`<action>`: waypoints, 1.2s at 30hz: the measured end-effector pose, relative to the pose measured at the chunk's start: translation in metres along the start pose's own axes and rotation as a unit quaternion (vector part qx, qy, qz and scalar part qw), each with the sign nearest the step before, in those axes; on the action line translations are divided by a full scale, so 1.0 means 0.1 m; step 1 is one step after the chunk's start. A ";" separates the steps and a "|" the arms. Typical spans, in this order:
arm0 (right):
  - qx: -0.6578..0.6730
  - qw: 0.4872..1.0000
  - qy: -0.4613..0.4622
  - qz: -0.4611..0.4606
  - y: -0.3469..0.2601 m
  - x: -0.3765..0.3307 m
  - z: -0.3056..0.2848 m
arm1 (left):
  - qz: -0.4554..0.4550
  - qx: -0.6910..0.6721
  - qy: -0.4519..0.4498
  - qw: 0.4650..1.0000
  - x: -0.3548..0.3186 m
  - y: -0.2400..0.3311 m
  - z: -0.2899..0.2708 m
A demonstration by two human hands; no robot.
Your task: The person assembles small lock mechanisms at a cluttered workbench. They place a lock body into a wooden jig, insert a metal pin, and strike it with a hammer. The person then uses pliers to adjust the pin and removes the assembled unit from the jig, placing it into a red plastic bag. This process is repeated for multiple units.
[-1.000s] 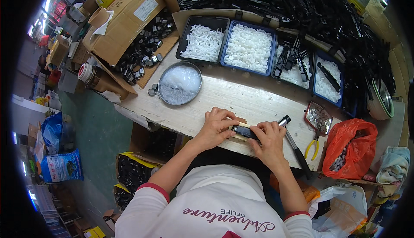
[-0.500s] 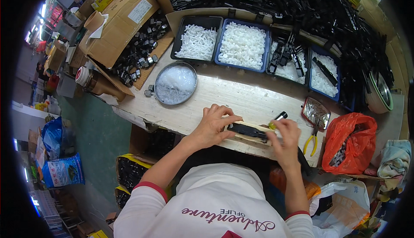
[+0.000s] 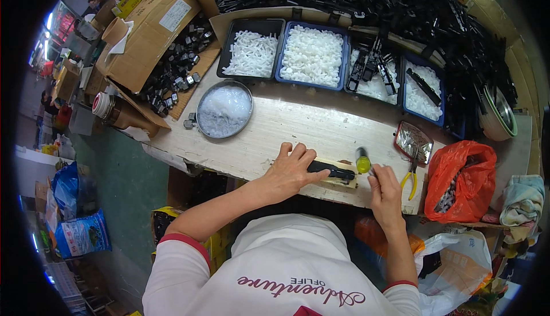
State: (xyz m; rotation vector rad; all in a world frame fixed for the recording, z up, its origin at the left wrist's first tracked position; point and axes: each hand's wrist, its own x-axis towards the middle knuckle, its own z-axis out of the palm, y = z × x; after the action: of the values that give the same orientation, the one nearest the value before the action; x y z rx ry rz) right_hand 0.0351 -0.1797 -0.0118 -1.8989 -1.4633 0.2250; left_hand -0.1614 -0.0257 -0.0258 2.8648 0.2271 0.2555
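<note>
A long black plastic part (image 3: 338, 172) lies in a narrow pale wooden block (image 3: 350, 183) at the table's front edge. My left hand (image 3: 290, 170) rests over the left end of this part, thumb and fingers pressing it down; that end is hidden beneath the hand. To the right, my right hand (image 3: 386, 193) is closed on a small mallet (image 3: 362, 161) with a yellow-green face and a dark opposite face. The mallet's head is just off the right end of the black part. Most of its handle is hidden in my fingers.
Along the back stand bins of white plastic pieces (image 3: 312, 55), with a heap of black parts (image 3: 395, 12) behind. A round metal dish (image 3: 224, 110) sits left. Yellow-handled pliers (image 3: 409, 184), a red reflective tray (image 3: 413, 142) and a red bag (image 3: 461, 181) lie right.
My left hand has gone from pinching the black part's end to lying over it. My right hand has drawn back right from the part, and the mallet's head has turned. The view has shifted slightly.
</note>
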 end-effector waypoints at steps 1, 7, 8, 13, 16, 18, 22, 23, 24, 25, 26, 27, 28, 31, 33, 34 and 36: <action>-0.015 1.000 -0.026 -0.008 -0.06 0.00 -0.04 | 0.000 -0.003 -0.003 1.000 0.00 0.01 -0.01; -0.050 0.997 -0.028 -0.048 -0.39 0.04 -0.22 | -0.009 0.011 -0.021 1.000 0.00 0.02 0.01; -0.058 0.997 -0.017 -0.053 -0.43 0.04 -0.24 | -0.007 0.012 -0.019 1.000 0.01 0.02 0.00; -0.145 0.983 -0.108 -0.034 -0.35 0.04 -0.08 | -0.004 0.023 -0.011 1.000 0.00 0.02 0.03; -0.114 0.989 -0.086 -0.043 -0.43 0.03 -0.10 | -0.013 0.020 -0.019 1.000 0.01 0.04 -0.01; -0.182 0.972 -0.146 -0.024 -0.36 0.00 0.00 | 0.000 0.024 0.006 1.000 0.02 0.03 0.01; -0.190 0.964 -0.187 -0.021 -0.36 0.03 -0.04 | -0.022 -0.051 -0.007 0.998 0.04 -0.02 0.02; -0.177 0.965 -0.194 -0.026 -0.31 0.06 -0.07 | -0.044 -0.079 0.007 0.996 0.04 -0.03 0.02; -0.164 0.965 -0.202 -0.030 -0.27 0.08 -0.07 | -0.066 -0.106 0.021 0.992 0.06 -0.04 0.02; -0.147 0.971 -0.184 -0.030 -0.30 0.10 -0.08 | -0.089 -0.133 0.036 0.987 0.06 -0.04 0.03; -0.130 0.977 -0.167 -0.030 -0.34 0.13 -0.11 | -0.100 -0.144 0.048 0.983 0.06 -0.04 0.04; -0.112 0.982 -0.149 -0.029 -0.39 0.16 -0.13 | -0.111 -0.155 0.060 0.980 0.06 -0.03 0.04; -0.087 0.989 -0.109 -0.048 -0.45 0.18 -0.12 | -0.122 -0.166 0.073 0.976 0.05 -0.03 0.05; -0.039 0.996 -0.027 -0.080 -0.59 0.26 -0.03 | -0.129 -0.178 0.103 0.970 0.03 -0.02 0.06; -0.038 0.996 -0.040 -0.072 -0.55 0.28 0.14 | -0.135 -0.201 0.119 0.963 0.01 0.00 0.08; -0.082 0.990 -0.101 -0.057 -0.53 0.32 0.17 | -0.138 -0.211 0.127 0.959 0.00 0.00 0.09; -0.174 0.959 -0.220 -0.029 -0.51 0.42 0.21 | -0.149 -0.207 0.155 0.954 -0.04 0.03 0.14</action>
State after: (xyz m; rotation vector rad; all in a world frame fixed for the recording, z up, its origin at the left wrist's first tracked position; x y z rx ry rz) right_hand -0.0007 -0.1279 0.0167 -2.1737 -1.9582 0.4061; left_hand -0.1623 -0.0323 -0.0391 2.3258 0.5844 0.6116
